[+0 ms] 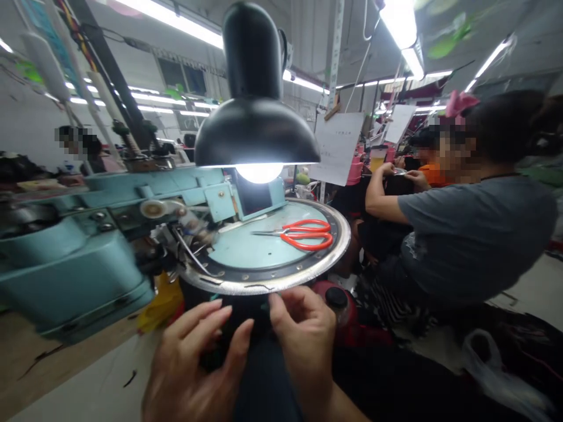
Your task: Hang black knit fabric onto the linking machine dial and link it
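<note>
Just below the front rim of a round machine dial (308, 274) are both hands. My left hand (197, 351) has its fingers apart, near dark fabric (246, 310) hanging under the rim. My right hand (303, 334) is closed, thumb and forefinger pinched at the fabric's edge by the needle ring; what lies between the fingertips is too small to make out. Red-handled scissors (307, 234) lie on the pale green plate inside the ring. A short dark thread lies across the ring's front edge.
A black lamp (257, 135) shines over the dial. The green machine body (74, 275) stands at the left. At the right sits a person in a grey shirt (475, 228), hands raised. A red container (338, 305) is beyond my right hand; a plastic bag (497, 375) lies lower right.
</note>
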Motion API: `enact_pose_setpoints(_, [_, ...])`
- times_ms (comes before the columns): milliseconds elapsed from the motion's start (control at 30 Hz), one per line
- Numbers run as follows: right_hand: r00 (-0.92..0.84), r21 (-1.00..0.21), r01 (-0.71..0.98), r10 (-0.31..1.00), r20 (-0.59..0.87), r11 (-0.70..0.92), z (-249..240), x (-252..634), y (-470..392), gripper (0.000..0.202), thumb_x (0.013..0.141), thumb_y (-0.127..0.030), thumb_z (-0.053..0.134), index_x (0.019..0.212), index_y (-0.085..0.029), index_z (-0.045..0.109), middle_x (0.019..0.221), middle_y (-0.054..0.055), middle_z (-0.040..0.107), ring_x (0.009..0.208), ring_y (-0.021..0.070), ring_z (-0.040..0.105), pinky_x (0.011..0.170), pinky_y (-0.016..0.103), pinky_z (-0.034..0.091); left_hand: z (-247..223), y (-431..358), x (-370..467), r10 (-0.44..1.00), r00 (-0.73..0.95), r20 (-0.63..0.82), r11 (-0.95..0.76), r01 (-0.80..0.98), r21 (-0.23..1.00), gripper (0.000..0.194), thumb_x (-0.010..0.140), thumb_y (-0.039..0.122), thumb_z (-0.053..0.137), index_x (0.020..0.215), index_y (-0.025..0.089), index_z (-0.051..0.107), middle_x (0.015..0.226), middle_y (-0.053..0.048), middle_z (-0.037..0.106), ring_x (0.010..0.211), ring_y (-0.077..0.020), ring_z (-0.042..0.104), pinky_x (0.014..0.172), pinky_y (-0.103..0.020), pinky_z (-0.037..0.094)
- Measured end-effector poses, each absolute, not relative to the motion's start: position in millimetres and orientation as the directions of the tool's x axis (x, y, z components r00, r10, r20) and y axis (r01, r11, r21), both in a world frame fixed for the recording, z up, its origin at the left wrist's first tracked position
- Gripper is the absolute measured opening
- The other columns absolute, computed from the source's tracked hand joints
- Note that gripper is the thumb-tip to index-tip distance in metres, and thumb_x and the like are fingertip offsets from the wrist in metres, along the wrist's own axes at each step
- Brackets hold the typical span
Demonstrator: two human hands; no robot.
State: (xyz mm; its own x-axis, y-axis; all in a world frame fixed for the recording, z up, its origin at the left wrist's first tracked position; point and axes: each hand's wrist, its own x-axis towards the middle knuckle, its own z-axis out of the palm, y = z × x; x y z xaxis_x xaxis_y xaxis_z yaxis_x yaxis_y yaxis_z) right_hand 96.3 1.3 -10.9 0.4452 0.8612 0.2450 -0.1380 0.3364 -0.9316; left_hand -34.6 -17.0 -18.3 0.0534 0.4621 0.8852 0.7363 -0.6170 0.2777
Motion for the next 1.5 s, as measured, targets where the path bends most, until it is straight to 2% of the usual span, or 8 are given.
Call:
enact_pose_setpoints(67, [0.419, -0.930, -0.159, 0.876, 0.239, 0.331, -11.7, 95.0, -0.1, 0.018, 0.075, -0.033, 0.071, 0.071, -0.016, 0.071, 0.059, 0.002, 0.065, 0.052, 0.0134, 0.055, 0.050, 0.024, 0.047, 4.1, -11.9, -30.2, 0.337, 0.160, 0.928, -0.593, 0.802, 0.077, 0.034, 0.083, 0.009, 0.074, 0.113, 0.023, 0.068, 0.112, -0.007, 0.070, 0.099, -0.0247, 0.066, 0.091, -0.042, 0.054])
enact_pose_setpoints(167, [0.371, -0.922, -0.185, 0.893, 0.255, 0.340, -9.6, 94.8, -1.3, 0.018, 0.078, -0.032, 0.069, 0.073, -0.015, 0.073, 0.060, 0.002, 0.067, 0.051, 0.0130, 0.056, 0.049, 0.024, 0.047, 29.6, 0.6, -31.7, 0.307, 0.385, 0.870, -0.726, 0.686, -0.047, 0.027, 0.084, 0.005, 0.071, 0.107, 0.019, 0.070, 0.108, -0.006, 0.072, 0.103, -0.0229, 0.066, 0.096, -0.039, 0.053])
enact_pose_setpoints(267, [0.385, -0.911, -0.179, 0.879, 0.282, 0.371, -7.0, 94.5, -1.1, 0.014, 0.076, -0.028, 0.070, 0.070, -0.015, 0.073, 0.057, 0.002, 0.066, 0.049, 0.0125, 0.055, 0.048, 0.023, 0.046, 39.4, 9.9, -36.7, 0.308, 0.461, 0.832, -0.788, 0.614, -0.049, 0.023, 0.086, 0.006, 0.068, 0.106, 0.018, 0.069, 0.106, -0.006, 0.072, 0.100, -0.0203, 0.067, 0.094, -0.035, 0.054])
enact_pose_setpoints(467, [0.389, -0.907, -0.179, 0.874, 0.291, 0.382, -7.2, 92.1, -0.9, 0.012, 0.075, -0.025, 0.069, 0.068, -0.016, 0.072, 0.058, 0.002, 0.068, 0.050, 0.0133, 0.057, 0.050, 0.024, 0.048, 39.4, 9.2, -41.7, 0.311, 0.497, 0.810, -0.783, 0.617, -0.078, 0.023, 0.085, 0.007, 0.070, 0.106, 0.017, 0.070, 0.105, -0.007, 0.073, 0.100, -0.0212, 0.068, 0.094, -0.035, 0.054])
enact_pose_setpoints(1100, [0.421, -0.883, -0.156, 0.839, 0.345, 0.442, -5.8, 92.9, -1.7, 0.007, 0.074, -0.021, 0.070, 0.071, -0.016, 0.074, 0.060, 0.001, 0.070, 0.052, 0.0130, 0.060, 0.053, 0.023, 0.051, 38.3, 9.7, -39.8, 0.299, 0.501, 0.812, -0.762, 0.638, -0.113, 0.022, 0.086, 0.008, 0.069, 0.105, 0.017, 0.069, 0.105, -0.007, 0.072, 0.100, -0.0219, 0.068, 0.095, -0.035, 0.053])
enact_pose_setpoints(1500, [0.461, -0.882, -0.111, 0.810, 0.362, 0.457, -2.9, 92.2, -3.4, 0.008, 0.073, -0.020, 0.070, 0.067, -0.016, 0.072, 0.056, 0.000, 0.067, 0.048, 0.0115, 0.057, 0.048, 0.021, 0.050, 39.4, 8.2, -40.8, 0.291, 0.513, 0.808, -0.767, 0.630, -0.123, 0.020, 0.089, 0.007, 0.066, 0.108, 0.016, 0.068, 0.106, -0.007, 0.071, 0.101, -0.0204, 0.066, 0.096, -0.034, 0.052])
